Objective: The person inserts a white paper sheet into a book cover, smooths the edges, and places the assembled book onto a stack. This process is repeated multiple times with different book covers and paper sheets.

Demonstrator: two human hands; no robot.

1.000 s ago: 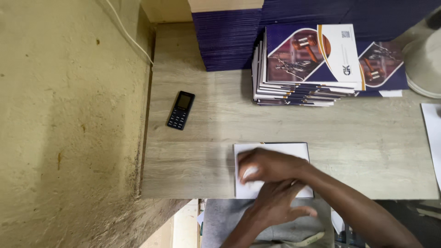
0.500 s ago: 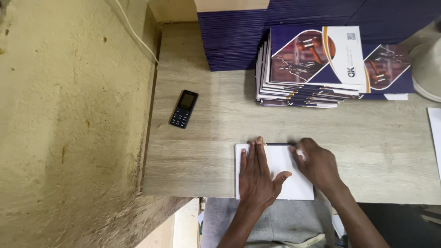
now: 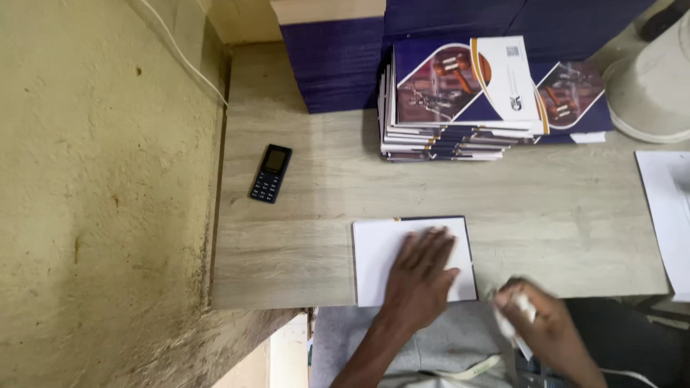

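A white-faced booklet with a dark edge [image 3: 381, 251] lies at the near edge of the wooden table [image 3: 560, 215]. My left hand [image 3: 422, 273] rests flat on it, fingers spread, pressing it down. My right hand [image 3: 535, 323] is off the table edge to the right, over my lap, closed around a small white strip of paper [image 3: 512, 327]. Behind, a stack of printed booklets with purple and white covers [image 3: 460, 100] stands on the table.
A small black keypad phone [image 3: 270, 173] lies at the left of the table beside a rough yellow wall [image 3: 93, 194]. Tall piles of dark blue sheets [image 3: 338, 65] stand at the back. A white bucket [image 3: 650, 86] and white paper [image 3: 665, 215] sit at the right.
My right hand has left the booklet and moved down right off the table edge, now gripping a white strip. My left hand stays flat on the booklet.
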